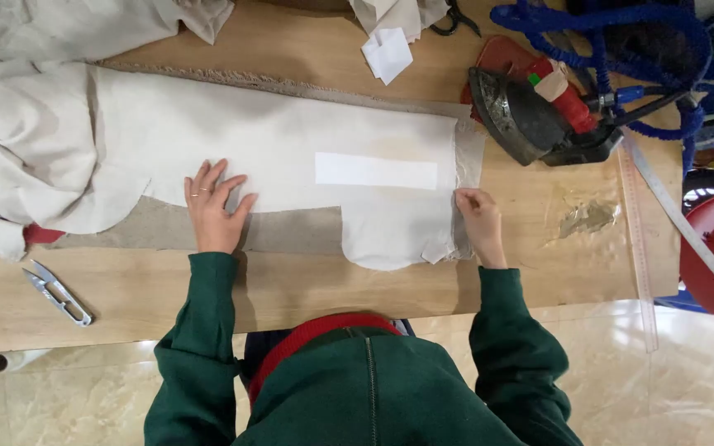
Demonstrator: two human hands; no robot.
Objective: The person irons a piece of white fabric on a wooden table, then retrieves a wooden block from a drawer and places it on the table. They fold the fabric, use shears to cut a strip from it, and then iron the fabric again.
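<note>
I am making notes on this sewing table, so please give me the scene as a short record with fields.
surface: wooden table
main thing: cream fabric piece spread flat, with a white rectangular strip lying on it
left hand: flat on the fabric, fingers spread
right hand: fingers pinching the fabric's right edge
iron: dark, resting at upper right, beside the fabric
thread snips: lower left, apart from both hands
metal ruler: right edge of the table
</note>
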